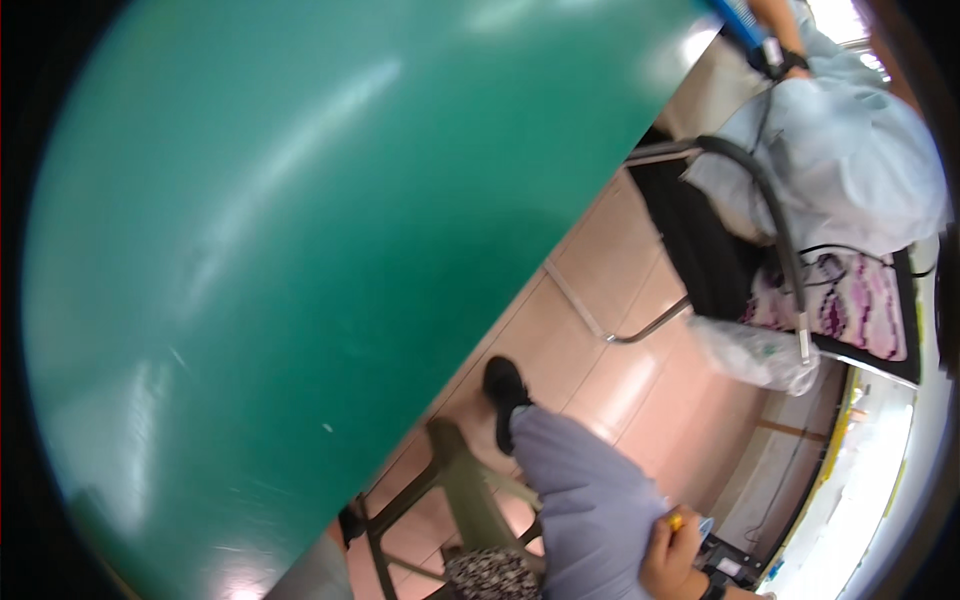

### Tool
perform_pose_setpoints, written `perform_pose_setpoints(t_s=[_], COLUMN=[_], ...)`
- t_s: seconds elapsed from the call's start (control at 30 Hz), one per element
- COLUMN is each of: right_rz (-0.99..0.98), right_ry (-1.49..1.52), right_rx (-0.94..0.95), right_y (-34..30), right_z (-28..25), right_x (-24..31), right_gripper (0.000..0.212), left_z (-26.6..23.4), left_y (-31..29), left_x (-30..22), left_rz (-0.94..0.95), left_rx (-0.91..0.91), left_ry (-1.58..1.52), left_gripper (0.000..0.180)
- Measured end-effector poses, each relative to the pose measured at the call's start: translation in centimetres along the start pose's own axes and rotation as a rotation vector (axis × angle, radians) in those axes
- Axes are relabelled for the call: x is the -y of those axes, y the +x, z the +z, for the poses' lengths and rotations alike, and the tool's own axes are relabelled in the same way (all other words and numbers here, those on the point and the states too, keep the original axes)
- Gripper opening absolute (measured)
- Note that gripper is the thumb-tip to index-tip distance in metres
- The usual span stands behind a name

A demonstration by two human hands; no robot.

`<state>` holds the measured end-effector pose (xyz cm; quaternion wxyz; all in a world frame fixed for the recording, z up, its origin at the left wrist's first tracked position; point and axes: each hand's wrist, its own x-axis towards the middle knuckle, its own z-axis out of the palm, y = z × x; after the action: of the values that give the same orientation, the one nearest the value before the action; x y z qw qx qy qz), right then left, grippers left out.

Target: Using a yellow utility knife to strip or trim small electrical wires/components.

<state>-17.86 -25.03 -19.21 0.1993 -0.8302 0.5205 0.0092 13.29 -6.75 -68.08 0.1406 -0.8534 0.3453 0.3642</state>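
Note:
My right hand (672, 558) is low at the right, beside my grey trouser leg (585, 490). Its fingers are curled round a small yellow thing (676, 521), mostly covered by the fingers, so its kind does not show. A bit of something blue and white (706, 527) shows just past the hand; whether it is held too, I cannot tell. A dark band (713, 590) circles that wrist. My left hand is out of the picture. The green tabletop (330, 250) fills the left and middle, away from my right hand.
A co-worker in a light blue top (840, 150) sits at the upper right, a blue corded tool (742, 25) by their hand. Their chair has a black curved armrest (770, 190); a clear plastic bag (755, 355) hangs there. An olive stool (470, 500) stands by the table edge.

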Motion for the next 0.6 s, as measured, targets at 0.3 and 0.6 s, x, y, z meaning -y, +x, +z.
perform_pose_setpoints(t_s=[0.3, 0.6], right_rz=[-0.075, -0.158], right_ry=[0.051, 0.112], right_rx=[0.114, 0.1], right_y=[-1.6, -2.8], right_z=[-1.3, -1.6], right_x=[-4.6, -6.8], right_gripper=[0.007, 0.007], left_z=[6.5, 6.0], left_y=[0.7, -4.7], left_x=[8.7, 8.0], left_rz=[-0.169, -0.091], left_rx=[-0.12, 0.15], left_ry=[-0.336, -0.354], left_gripper=[0.051, 0.028])
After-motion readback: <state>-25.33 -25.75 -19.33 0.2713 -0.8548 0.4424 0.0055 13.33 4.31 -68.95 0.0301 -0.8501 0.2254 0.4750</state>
